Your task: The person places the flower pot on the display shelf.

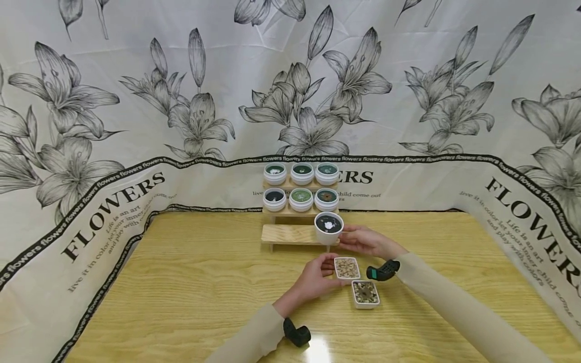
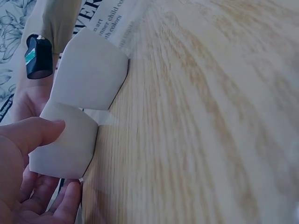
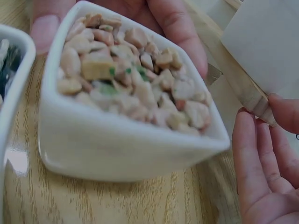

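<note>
My left hand (image 1: 317, 280) holds a small white square pot (image 1: 347, 275) filled with pale pinkish pebbles (image 3: 126, 74), thumb on one side and fingers on another. Right beside it on the table stands a second white square pot (image 1: 365, 304) with darker mixed pebbles. My right hand (image 1: 368, 242) pinches the right end of the lowest board of a wooden step stand (image 1: 290, 234) between thumb and fingertips (image 3: 252, 135). On that board's right end, next to those fingers, sits a round white cup (image 1: 328, 236) with dark filling and a white patch on top.
Behind, the stand's upper two steps carry several round white cups (image 1: 301, 204) with green or dark filling. A flower-printed cloth (image 1: 204, 126) hangs along the back and sides of the wooden table (image 1: 204, 282). Black cameras (image 1: 383, 270) are strapped to both wrists.
</note>
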`<state>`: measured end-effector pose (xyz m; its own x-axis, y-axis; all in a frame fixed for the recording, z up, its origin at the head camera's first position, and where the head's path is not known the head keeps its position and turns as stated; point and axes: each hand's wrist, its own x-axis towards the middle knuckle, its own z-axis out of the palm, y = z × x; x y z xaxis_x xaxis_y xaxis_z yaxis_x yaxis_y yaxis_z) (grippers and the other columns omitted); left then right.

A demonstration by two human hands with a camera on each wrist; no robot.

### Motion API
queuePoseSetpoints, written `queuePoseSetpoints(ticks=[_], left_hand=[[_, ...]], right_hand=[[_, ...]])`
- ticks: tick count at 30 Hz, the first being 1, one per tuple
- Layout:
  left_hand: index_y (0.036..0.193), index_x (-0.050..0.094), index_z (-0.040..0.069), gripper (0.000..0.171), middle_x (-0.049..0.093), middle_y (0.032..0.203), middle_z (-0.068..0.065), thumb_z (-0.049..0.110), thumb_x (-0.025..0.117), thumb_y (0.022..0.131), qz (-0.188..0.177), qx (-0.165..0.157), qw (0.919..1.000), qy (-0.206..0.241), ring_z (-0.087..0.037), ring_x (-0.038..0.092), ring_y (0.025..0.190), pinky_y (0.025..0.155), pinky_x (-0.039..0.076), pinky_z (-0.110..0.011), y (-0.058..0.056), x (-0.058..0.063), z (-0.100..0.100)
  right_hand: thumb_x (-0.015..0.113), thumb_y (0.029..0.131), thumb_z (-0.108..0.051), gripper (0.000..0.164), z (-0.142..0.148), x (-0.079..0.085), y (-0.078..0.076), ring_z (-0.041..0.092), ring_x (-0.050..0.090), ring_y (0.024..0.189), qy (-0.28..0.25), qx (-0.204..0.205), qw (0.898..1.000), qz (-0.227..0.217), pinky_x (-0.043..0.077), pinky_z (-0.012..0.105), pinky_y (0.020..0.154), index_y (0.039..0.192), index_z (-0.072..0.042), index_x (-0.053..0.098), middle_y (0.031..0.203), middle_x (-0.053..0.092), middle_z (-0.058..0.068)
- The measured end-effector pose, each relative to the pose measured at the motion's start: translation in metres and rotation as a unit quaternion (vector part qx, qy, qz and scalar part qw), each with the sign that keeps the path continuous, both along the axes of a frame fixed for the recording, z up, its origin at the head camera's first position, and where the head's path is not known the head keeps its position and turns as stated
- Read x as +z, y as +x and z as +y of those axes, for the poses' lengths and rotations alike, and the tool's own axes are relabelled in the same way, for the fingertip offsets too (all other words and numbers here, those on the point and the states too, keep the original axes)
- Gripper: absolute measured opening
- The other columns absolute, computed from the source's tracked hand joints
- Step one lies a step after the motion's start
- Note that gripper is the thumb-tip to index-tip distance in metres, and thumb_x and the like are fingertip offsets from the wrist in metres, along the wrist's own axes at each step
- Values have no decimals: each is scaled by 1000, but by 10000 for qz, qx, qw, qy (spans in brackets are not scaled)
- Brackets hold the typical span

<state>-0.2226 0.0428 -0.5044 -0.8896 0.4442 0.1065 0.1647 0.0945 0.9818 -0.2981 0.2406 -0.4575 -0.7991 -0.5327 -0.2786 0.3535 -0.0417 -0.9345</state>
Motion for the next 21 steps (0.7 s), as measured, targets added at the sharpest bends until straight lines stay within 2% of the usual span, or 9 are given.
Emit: queuePoseSetpoints(ticks=[4, 13, 18, 21], left_hand=[[129, 51, -8, 58, 59, 118, -24, -8, 74, 75, 26, 46, 10000, -33, -34, 60, 107, 97, 50, -47, 0, -3, -7], [127, 53, -4, 58, 60, 116, -19, -3, 77, 74, 79, 118, 9999, 35, -21, 60, 104, 94, 53, -34, 2, -3, -21], [126, 52, -6, 57, 60, 115, -20, -3, 77, 75, 107, 227, 9997, 81, -18, 59, 101, 92, 54, -31, 3, -6, -26], [125, 51, -8, 56, 60, 114, -22, -4, 76, 74, 117, 338, 9993, 109, -21, 60, 101, 91, 55, -32, 4, -6, -30]], right_hand=[[34, 98, 6, 57, 2, 0, 0, 6, 64, 96, 9, -39, 10000, -58, 50, 25, 99, 146, 17, 6, 102, 64, -3], [34, 98, 6, 58, 1, 0, -1, 7, 65, 95, -172, -108, 9994, -279, 51, 25, 98, 147, 16, 3, 100, 66, -2], [48, 96, 0, 68, 2, -5, -4, 6, 64, 96, -162, -25, 9998, -149, 50, 25, 99, 147, 15, 7, 100, 66, -4], [60, 91, -4, 71, 8, -17, -12, 9, 64, 101, -592, 341, 9977, -1, 50, 26, 99, 146, 13, 18, 106, 65, 0]])
